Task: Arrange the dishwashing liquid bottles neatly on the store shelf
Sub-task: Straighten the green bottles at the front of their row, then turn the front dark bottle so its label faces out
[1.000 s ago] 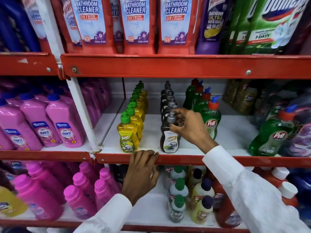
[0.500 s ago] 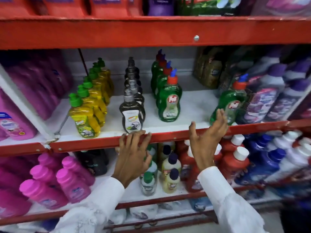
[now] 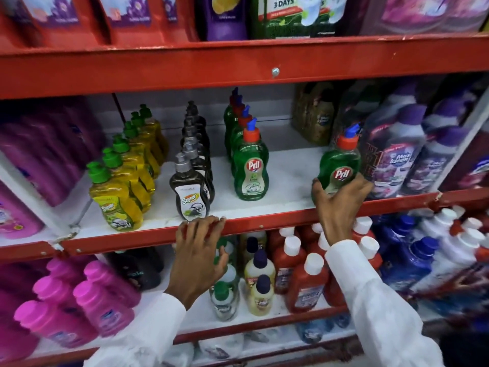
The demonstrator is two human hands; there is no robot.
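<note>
On the white middle shelf stand three front-to-back rows of dishwashing liquid: yellow Super bottles with green caps, dark Super bottles with grey caps, and green Pril bottles with red caps. A lone green Pril bottle leans at the shelf's right, apart from its row. My right hand wraps around its lower part from below. My left hand rests with its fingertips on the red front rail, holding nothing.
Large purple-capped cleaner bottles crowd the shelf right of the lone Pril bottle. Pink bottles fill the bay at left. Below sit small bottles with dark caps, red bottles and blue bottles. Refill pouches hang above.
My right hand left the dark Super bottle, swung right along the shelf edge and took hold of the lone Pril bottle. The view shifted right. My left hand stayed on the rail.
</note>
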